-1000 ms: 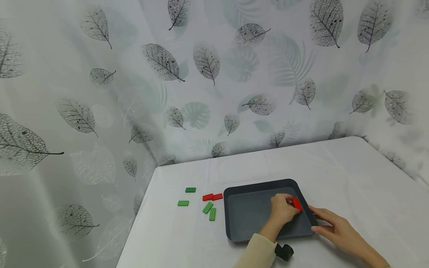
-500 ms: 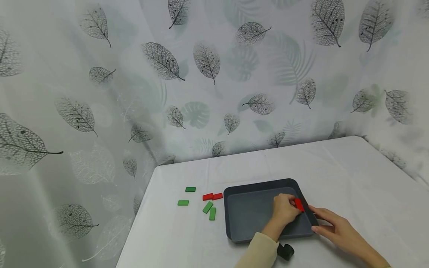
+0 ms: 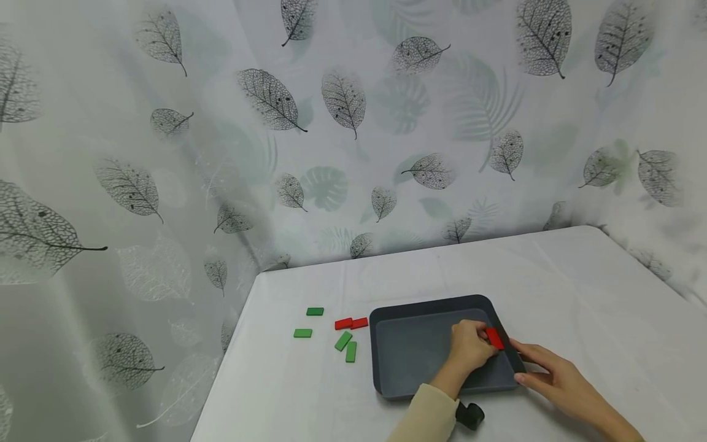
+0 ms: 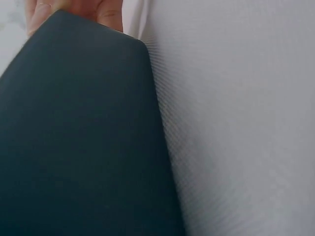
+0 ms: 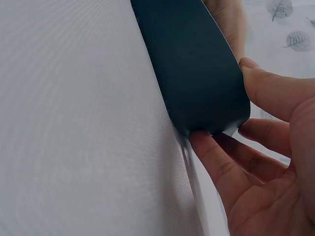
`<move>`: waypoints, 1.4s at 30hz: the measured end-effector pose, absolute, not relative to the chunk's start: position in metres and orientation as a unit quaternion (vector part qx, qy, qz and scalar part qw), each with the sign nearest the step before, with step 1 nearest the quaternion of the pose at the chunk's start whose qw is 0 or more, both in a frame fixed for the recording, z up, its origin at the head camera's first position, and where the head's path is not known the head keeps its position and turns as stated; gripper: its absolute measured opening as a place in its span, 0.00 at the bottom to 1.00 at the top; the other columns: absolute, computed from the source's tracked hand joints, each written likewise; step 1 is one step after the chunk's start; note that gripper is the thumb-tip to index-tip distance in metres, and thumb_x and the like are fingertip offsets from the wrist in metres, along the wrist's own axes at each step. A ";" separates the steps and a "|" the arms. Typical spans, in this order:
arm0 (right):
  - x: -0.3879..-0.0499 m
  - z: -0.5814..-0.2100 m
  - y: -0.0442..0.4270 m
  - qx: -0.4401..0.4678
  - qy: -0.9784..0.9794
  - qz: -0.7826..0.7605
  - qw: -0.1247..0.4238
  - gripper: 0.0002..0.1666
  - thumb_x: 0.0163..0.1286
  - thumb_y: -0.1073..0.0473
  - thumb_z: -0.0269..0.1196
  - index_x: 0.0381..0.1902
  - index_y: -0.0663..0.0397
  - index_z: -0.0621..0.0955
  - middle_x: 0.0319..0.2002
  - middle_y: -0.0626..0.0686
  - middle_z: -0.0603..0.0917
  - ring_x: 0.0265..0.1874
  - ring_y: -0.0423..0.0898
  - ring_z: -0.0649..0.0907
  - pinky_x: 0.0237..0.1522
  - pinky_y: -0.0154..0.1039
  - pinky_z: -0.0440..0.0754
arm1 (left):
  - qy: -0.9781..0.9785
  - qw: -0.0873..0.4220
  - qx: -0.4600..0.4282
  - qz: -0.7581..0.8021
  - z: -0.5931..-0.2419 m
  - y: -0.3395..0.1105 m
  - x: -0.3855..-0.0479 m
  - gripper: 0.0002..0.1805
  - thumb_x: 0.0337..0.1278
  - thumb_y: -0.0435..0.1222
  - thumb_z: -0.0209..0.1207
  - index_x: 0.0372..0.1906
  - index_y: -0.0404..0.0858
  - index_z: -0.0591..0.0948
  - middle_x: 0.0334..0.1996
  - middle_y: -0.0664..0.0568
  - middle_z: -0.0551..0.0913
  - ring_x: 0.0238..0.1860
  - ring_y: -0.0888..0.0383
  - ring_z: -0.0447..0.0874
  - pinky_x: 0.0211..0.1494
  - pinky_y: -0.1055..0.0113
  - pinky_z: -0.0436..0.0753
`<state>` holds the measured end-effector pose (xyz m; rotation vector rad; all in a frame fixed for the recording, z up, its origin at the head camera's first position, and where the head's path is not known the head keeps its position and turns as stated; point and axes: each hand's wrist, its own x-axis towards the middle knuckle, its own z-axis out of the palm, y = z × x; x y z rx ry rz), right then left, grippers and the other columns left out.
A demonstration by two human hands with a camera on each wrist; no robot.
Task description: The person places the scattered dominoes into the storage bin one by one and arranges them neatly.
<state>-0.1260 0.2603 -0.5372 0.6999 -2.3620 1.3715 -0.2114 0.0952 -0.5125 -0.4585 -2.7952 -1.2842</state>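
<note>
In the head view, my left hand [image 3: 468, 345] reaches into a dark grey rectangular tray [image 3: 411, 362] and pinches a red domino-like block [image 3: 494, 339] by the right wall. My right hand [image 3: 558, 376] holds the tray's right side from outside, thumb and fingers set apart along it. The right wrist view shows this right hand [image 5: 266, 162] with its thumb and fingertips against the tray's corner [image 5: 202, 73]. The tray's outer wall [image 4: 93, 132] fills much of the left wrist view, and parts of fingers [image 4: 110, 14] appear above it. The left fingertips are mostly hidden.
Two red blocks [image 3: 343, 323] lie touching just left of the tray. Several green blocks [image 3: 302, 333] are scattered further left on the white tablecloth [image 3: 265, 380]. A black wrist-worn device [image 3: 471, 416] sits below the tray's front edge. A leaf-patterned curtain [image 3: 381, 153] stands behind.
Within the tray, my left hand has shifted slightly to the right with the red block, closer to the right wall. My right hand stays at the tray's side.
</note>
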 end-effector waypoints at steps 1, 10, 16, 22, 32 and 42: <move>-0.126 -0.537 0.260 0.244 -0.828 0.480 0.159 0.36 0.57 0.75 0.67 0.64 0.71 0.71 0.59 0.28 0.73 0.57 0.19 0.71 0.44 0.19 0.77 | -0.896 0.015 -0.147 -0.419 -0.512 0.094 -0.211 0.16 0.33 0.30 0.76 0.36 0.37 0.89 0.19 0.59 0.81 0.20 0.76 0.68 0.29 0.85 0.68; -0.125 -0.535 0.262 0.218 -0.841 0.476 0.139 0.35 0.59 0.71 0.67 0.65 0.68 0.72 0.57 0.28 0.74 0.55 0.18 0.71 0.43 0.21 0.79 | -0.841 -0.006 -0.156 -0.518 -0.491 0.074 -0.205 0.26 0.36 0.26 0.74 0.50 0.33 0.85 0.29 0.54 0.84 0.24 0.74 0.77 0.28 0.84 0.75; -0.124 -0.533 0.261 0.205 -0.854 0.457 0.139 0.35 0.60 0.68 0.68 0.65 0.66 0.72 0.57 0.29 0.74 0.54 0.16 0.70 0.42 0.20 0.79 | -0.799 0.006 -0.224 -0.558 -0.468 0.031 -0.203 0.24 0.43 0.28 0.72 0.52 0.34 0.84 0.37 0.45 0.85 0.31 0.68 0.84 0.35 0.80 0.79; -0.123 -0.533 0.260 0.198 -0.859 0.452 0.137 0.34 0.61 0.66 0.68 0.65 0.65 0.72 0.57 0.28 0.73 0.55 0.14 0.67 0.42 0.20 0.78 | -0.780 0.040 -0.230 -0.580 -0.452 -0.040 -0.203 0.22 0.46 0.29 0.71 0.51 0.36 0.83 0.39 0.40 0.85 0.32 0.59 0.85 0.37 0.76 0.79; -0.124 -0.532 0.261 0.191 -0.862 0.451 0.134 0.35 0.61 0.65 0.69 0.65 0.64 0.72 0.57 0.26 0.71 0.55 0.13 0.67 0.42 0.19 0.78 | -0.828 0.050 -0.086 -0.553 -0.475 -0.167 -0.214 0.24 0.47 0.28 0.70 0.54 0.34 0.81 0.46 0.36 0.82 0.42 0.45 0.82 0.39 0.74 0.79; -0.124 -0.532 0.260 0.213 -0.848 0.467 0.133 0.35 0.61 0.70 0.67 0.66 0.67 0.71 0.59 0.25 0.71 0.57 0.15 0.69 0.44 0.17 0.76 | -0.850 -0.002 -0.010 -0.527 -0.511 -0.205 -0.221 0.29 0.46 0.28 0.70 0.58 0.33 0.78 0.47 0.38 0.79 0.45 0.49 0.79 0.47 0.61 0.83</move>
